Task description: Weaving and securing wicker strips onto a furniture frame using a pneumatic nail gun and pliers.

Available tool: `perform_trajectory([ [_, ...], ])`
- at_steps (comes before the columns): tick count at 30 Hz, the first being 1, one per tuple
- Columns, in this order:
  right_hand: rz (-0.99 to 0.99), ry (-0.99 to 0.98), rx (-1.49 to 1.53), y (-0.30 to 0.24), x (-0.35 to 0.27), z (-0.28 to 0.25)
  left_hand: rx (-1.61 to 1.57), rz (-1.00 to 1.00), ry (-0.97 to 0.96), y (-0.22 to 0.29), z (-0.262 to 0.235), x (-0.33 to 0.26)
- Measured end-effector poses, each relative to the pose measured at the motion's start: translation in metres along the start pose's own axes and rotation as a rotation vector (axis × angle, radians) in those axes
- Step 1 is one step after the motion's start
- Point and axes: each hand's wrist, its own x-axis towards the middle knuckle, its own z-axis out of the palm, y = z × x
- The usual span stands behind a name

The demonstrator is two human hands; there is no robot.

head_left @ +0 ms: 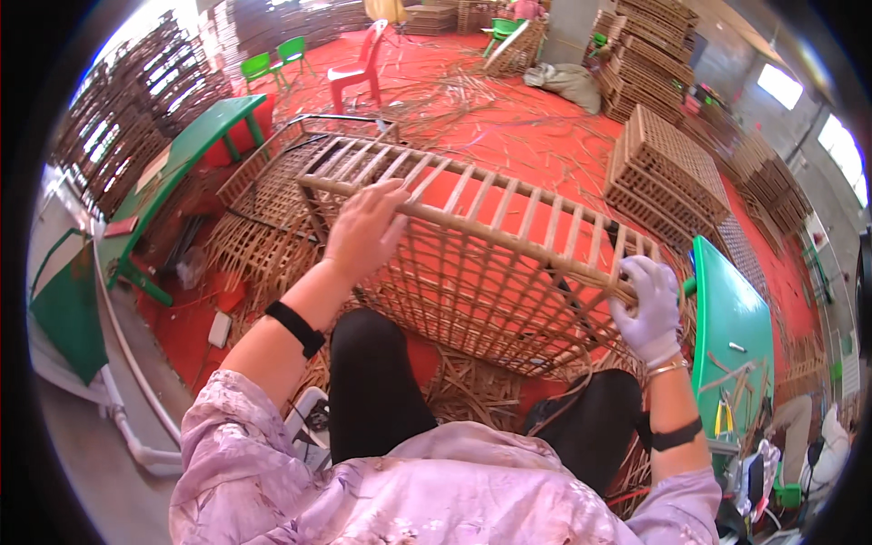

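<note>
A long woven bamboo crate (pixel 472 282) stands tilted in front of my knees, its slatted narrow side facing up and its lattice side facing me. Bare, my left hand (pixel 363 227) holds the near top rail toward the crate's left end, with the fingers laid over the rail. A pale lavender glove covers my right hand (pixel 649 309), whose fingers curl round the right end of the same rail. The undersides of both grips are hidden.
At left, a green table (pixel 186 168) stands beside an unfinished woven panel (pixel 263 218). A green tabletop (pixel 731 318) with pliers (pixel 723 418) is close by my right arm. Stacked crates (pixel 668 173), a red chair (pixel 361 68) and scattered bamboo strips (pixel 472 386) lie around.
</note>
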Motion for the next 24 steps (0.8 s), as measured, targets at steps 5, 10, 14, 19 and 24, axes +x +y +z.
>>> perform_trajectory([
  [5, -0.052, -0.04, 0.123, -0.026, 0.021, 0.001, -0.038, -0.358, 0.09, -0.081, -0.029, -0.044],
  [10, -0.128, -0.049, 0.152, -0.069, 0.065, 0.033, -0.034, -0.643, -0.002, -0.119, -0.033, -0.061],
  [14, -0.106, -0.102, 0.174, -0.102, 0.093, 0.065, 0.011, -0.702, -0.072, -0.139, -0.023, -0.064],
  [19, -0.054, -0.125, 0.132, -0.123, 0.107, 0.101, -0.003, -0.76, -0.176, -0.158, -0.023, -0.058],
  [24, -0.022, -0.102, -0.028, -0.131, 0.117, 0.115, 0.166, -0.473, -0.268, -0.19, -0.03, -0.066],
])
